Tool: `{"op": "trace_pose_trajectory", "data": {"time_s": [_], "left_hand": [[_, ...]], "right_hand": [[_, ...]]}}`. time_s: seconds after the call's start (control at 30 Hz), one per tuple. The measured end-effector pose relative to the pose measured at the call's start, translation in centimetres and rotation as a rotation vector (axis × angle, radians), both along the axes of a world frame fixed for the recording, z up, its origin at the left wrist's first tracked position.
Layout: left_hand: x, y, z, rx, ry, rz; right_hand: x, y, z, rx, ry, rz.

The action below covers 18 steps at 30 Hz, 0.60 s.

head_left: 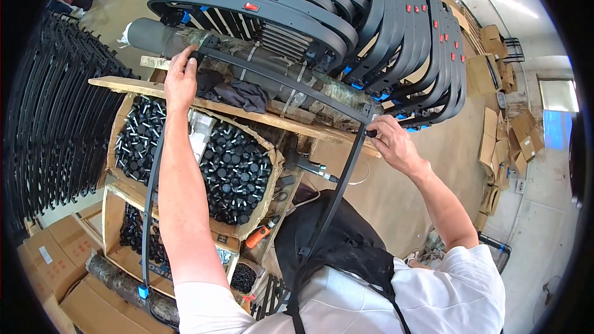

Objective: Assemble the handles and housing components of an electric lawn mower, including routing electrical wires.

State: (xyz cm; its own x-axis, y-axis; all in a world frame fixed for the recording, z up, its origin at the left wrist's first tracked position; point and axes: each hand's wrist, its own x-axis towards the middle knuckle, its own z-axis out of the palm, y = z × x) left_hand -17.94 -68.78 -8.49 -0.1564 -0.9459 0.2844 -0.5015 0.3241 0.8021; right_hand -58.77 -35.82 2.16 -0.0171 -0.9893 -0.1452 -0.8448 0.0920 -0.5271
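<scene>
A black metal frame [281,80] lies across a padded roll [148,36], its long side legs running back toward my body. At its far left corner, my left hand [180,80] closes its fingers on a small black knob [195,55]. My right hand [396,145] pinches another black knob [371,132] against the right corner, where the crossbar meets the right leg [337,195]. Below my left forearm, a cardboard box [272,176] holds many black knob-headed bolts [232,173].
Stacked dark curved frames [247,9] with red tabs rise beyond the roll. More black frames [55,111] stand at left. An orange-and-black power tool [263,233] lies beside the bolt box, near a second driver tool [318,170]. Cardboard boxes [526,136] line the right wall.
</scene>
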Motion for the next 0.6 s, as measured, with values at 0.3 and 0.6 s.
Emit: {"op": "trace_pose_trajectory", "data": {"time_s": [0.3,0.6], "left_hand": [[-1.3,0.2,1.3,0.166,-0.101,0.103],[-0.6,-0.5,-0.2,0.157,0.111,0.054]], "right_hand": [[0.7,-1.1,0.1,0.099,0.31,0.032],[0.5,-1.9,-1.4,0.101,0.421,-0.06]]}}
